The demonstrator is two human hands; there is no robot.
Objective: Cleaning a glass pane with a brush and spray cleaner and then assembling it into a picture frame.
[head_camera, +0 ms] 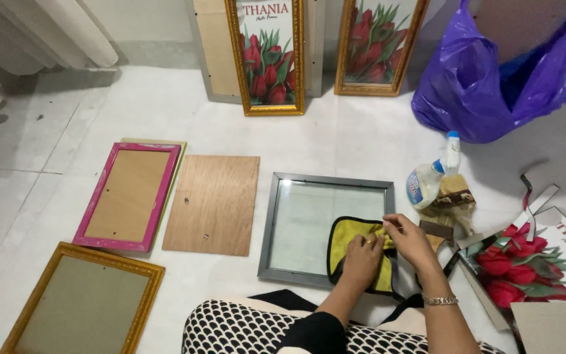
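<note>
A: Where are the hands?

B: Both are on the yellow cloth (352,252), which lies on the glass of the grey frame (325,229) at its lower right corner. The frame is flat on the floor (335,144).

A: Grip?

B: The left hand (361,261) presses on the cloth with its fingers curled down and together over the fabric. The right hand (411,241) pinches the cloth's top edge, thumb and fingers clamped on it.

A: What's around them?

B: A spray bottle (427,180) and a brush (452,203) lie just right of the frame. A tulip print (525,269) is further right. A plywood board (213,204) lies left of the frame, then a pink frame (130,195), with a gold frame (83,303) below it. Two gold-framed tulip pictures (266,56) lean on the wall, and a purple bag (492,78) sits at the top right.
</note>
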